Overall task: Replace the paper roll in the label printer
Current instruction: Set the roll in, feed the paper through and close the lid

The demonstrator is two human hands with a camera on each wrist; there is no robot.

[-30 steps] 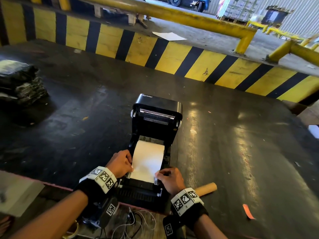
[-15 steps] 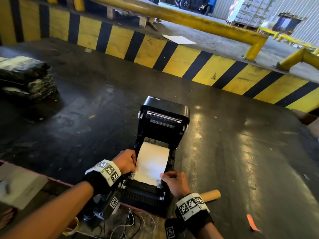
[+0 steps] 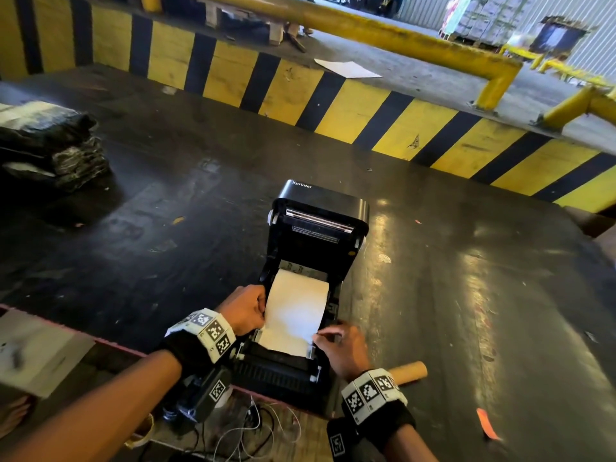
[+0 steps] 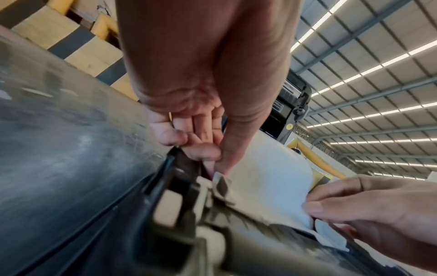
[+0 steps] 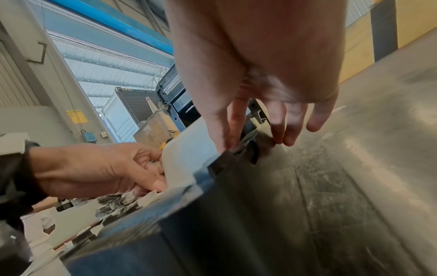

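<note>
Now both hands are pinching one strip of white paper (image 3: pixel 295 311) lying over the open bay of the printer (image 3: pixel 316 228): the left hand (image 3: pixel 245 310) is nipping its left edge between thumb and curled fingers, and the right hand (image 3: pixel 345 350) is nipping the near right corner. One printer is sitting on the dark table (image 3: pixel 466 295), lid standing up. One bare cardboard core (image 3: pixel 411 370) is lying just beside the right wrist.
</note>
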